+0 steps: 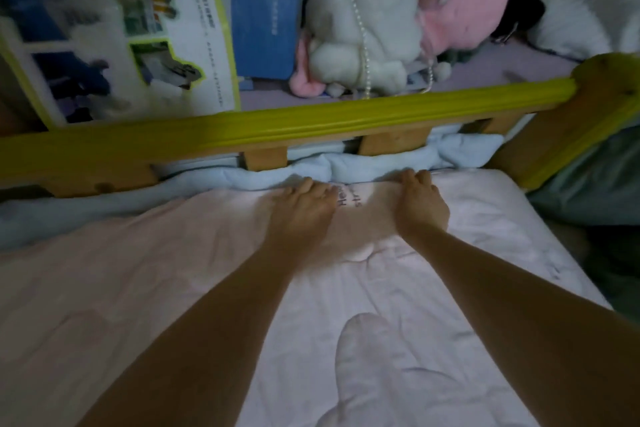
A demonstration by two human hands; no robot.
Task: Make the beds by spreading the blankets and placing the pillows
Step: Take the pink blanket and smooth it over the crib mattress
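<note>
Along the far edge of the bed, under the one yellow-topped wooden rail [277, 125], my two hands lie palm-down on the one pink blanket [138, 270]. My left hand [304, 204] and right hand [420, 204] press its far hem with fingers fairly straight, beside one bunched blue blanket [363, 165]. Two plush toys [381, 10] and one printed box [121, 28] lie beyond the rail.

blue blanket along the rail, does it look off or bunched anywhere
Yes. The blue blanket is bunched into lumpy folds against the wooden bed rail, beyond both hands pressing the pink blanket.
</note>
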